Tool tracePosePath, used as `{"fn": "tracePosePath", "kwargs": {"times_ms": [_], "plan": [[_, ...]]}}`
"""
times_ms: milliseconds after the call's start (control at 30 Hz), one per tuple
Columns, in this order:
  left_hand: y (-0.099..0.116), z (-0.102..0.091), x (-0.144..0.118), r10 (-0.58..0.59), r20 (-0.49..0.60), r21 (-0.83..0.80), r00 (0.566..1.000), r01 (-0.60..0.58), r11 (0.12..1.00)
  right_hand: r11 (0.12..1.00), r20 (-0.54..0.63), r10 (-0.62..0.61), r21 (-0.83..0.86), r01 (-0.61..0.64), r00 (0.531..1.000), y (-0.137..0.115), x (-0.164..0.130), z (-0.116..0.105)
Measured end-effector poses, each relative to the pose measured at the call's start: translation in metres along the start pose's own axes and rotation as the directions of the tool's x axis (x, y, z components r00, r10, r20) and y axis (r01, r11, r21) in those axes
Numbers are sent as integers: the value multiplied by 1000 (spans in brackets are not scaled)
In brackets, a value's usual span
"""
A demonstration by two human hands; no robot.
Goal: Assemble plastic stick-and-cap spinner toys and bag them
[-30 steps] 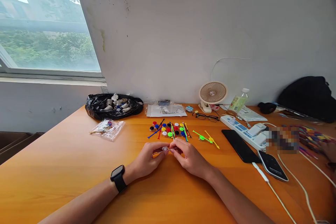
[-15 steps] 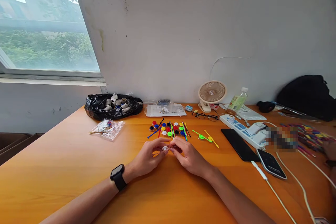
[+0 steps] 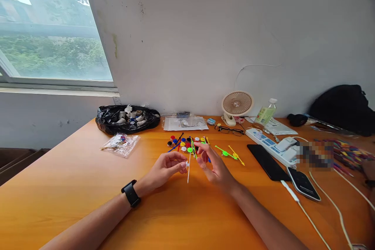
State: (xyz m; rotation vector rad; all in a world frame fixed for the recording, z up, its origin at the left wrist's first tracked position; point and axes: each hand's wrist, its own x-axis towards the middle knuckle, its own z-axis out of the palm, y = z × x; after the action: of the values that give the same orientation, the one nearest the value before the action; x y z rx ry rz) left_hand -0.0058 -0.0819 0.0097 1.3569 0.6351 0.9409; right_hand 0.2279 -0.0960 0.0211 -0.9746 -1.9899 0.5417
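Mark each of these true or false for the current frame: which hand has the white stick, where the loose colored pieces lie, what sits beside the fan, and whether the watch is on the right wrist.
1. The left hand pinches a thin white stick with a small white disc on it. True.
2. The right hand grips the white stick too. False: its fingers are spread open beside the stick, not gripping it.
3. The pile of colored discs and sticks lies on the table beyond the hands. True.
4. The black watch is on the right wrist. False: it is on the left wrist.
5. The small fan stands left of the black plastic bag. False: it stands to its right.
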Motion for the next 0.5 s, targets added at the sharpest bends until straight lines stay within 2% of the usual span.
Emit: {"fn": "tracePosePath", "kwargs": {"times_ms": [167,233,300,367,500], "plan": [[3,0,-1,5,-31,-22,1000,-6,1000,999,-30,-26,34,27,999,2,-5,-1],[1,-1,0,13,-55,-28,998,-14,999,1000,50,-12,23,11,999,3,-5,0],[-1,-3,1,26,-86,-26,996,-28,999,999,196,13,28,-19,981,3,-5,0],[-3,-4,3,32,-115,-12,993,-33,999,994,270,41,88,-68,962,3,-4,-1],[-5,-7,5,30,-139,2,990,-30,1000,979,179,34,190,-69,983,2,-2,-5]]}}
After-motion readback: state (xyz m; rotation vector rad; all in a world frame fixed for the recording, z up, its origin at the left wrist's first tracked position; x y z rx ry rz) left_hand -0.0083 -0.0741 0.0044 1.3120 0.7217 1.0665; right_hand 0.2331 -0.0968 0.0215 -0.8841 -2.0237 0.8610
